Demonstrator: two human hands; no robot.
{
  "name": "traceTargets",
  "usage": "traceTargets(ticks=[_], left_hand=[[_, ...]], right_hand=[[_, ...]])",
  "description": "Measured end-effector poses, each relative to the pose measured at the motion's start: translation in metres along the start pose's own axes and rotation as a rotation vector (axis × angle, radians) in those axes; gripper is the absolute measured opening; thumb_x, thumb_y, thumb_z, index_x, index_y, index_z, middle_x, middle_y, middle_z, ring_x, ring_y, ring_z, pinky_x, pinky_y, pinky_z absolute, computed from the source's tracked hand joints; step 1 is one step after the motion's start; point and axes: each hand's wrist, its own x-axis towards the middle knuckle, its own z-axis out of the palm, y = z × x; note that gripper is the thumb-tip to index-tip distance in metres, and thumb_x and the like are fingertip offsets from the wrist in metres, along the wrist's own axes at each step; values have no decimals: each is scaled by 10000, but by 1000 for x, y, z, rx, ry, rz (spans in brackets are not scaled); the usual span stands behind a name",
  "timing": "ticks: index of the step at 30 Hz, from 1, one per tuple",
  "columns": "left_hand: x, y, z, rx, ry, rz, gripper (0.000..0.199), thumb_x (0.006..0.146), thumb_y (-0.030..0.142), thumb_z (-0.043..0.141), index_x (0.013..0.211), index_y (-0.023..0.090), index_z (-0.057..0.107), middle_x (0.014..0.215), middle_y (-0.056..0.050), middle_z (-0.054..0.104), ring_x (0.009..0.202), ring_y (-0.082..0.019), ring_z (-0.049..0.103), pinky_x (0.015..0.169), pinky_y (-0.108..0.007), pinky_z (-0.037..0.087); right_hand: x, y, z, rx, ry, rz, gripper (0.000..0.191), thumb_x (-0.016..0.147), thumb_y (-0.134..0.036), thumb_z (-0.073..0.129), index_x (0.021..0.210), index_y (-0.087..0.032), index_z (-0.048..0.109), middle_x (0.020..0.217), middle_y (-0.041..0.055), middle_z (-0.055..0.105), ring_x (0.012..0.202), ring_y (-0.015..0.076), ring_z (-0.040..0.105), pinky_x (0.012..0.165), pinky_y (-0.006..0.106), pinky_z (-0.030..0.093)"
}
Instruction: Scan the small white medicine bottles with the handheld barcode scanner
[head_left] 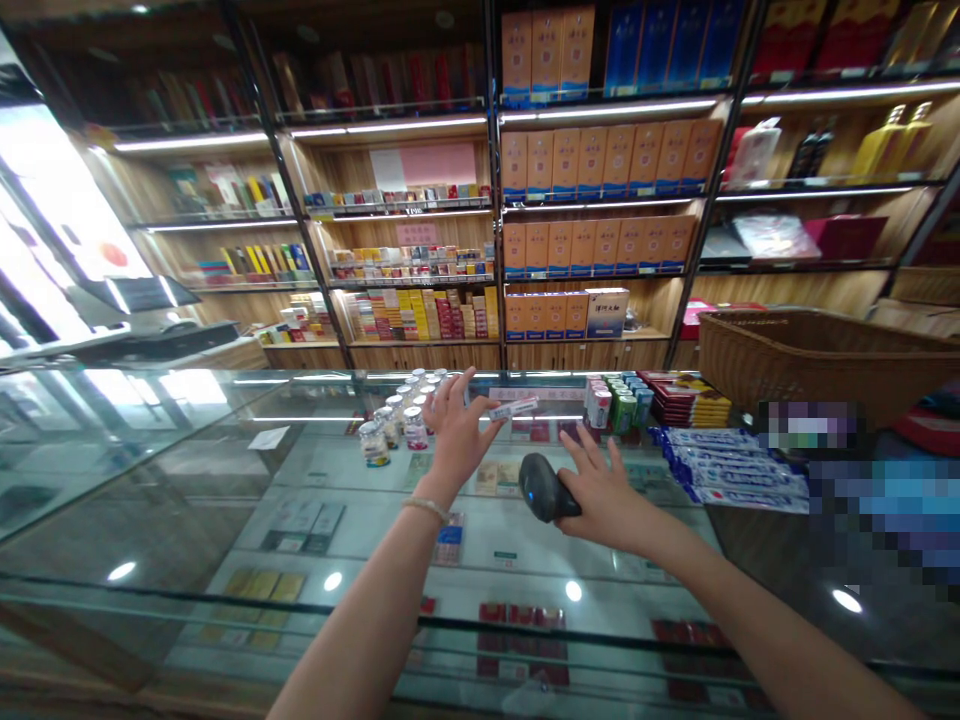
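My left hand (459,425) pinches a slim white printed pack (515,408) between thumb and forefinger above the glass counter (330,610); its other fingers are raised. In my right hand (604,490) is a dark handheld barcode scanner (541,487) with a small blue light, its rounded head pointing left. Several fingers of that hand stretch forward off the scanner. Small jars with white lids (375,443) stand on the glass just left of my left hand. Beyond my right hand are rows of small pink, green and blue packs (624,405).
Red and yellow flat boxes (686,398) and a pile of blue-white stick packs (731,468) lie at the right, near a brown woven basket (817,350). Boxed goods fill the back shelves (585,345). At the far left stands a screen (139,294).
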Motion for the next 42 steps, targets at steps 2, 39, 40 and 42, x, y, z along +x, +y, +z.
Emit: traceTargets(ticks=[2, 39, 40, 42], left_hand=[[0, 0, 0, 3, 3, 1, 141, 863, 391, 728, 969, 298, 738, 1561, -79, 472, 1456, -342, 350, 1200, -647, 177], [-6, 40, 1, -242, -112, 82, 174, 839, 436, 757, 944, 298, 763, 1565, -55, 445, 1455, -328, 327, 1221, -609, 241], [-6, 40, 1, -241, -114, 87, 178, 842, 438, 753, 950, 297, 763, 1565, -56, 445, 1455, -327, 326, 1221, -605, 246], [-5, 40, 0, -232, -118, 93, 187, 841, 444, 754, 957, 298, 766, 1566, -55, 447, 1455, -330, 323, 1217, -603, 249]], right_hand=[[-3, -4, -3, 20, -52, -19, 573, 783, -420, 734, 1282, -155, 639, 1691, 215, 156, 1571, 423, -3, 1179, 755, 29], [27, 47, -11, 264, 672, 118, 203, 918, -368, 611, 1065, -301, 735, 1581, 39, 425, 1483, 301, 283, 1173, 518, 257], [27, 46, -12, 270, 679, 111, 205, 920, -368, 607, 1066, -297, 733, 1580, 42, 426, 1484, 299, 281, 1174, 515, 257], [26, 44, -12, 279, 696, 96, 211, 927, -377, 597, 1067, -289, 728, 1576, 49, 432, 1483, 296, 286, 1176, 509, 256]])
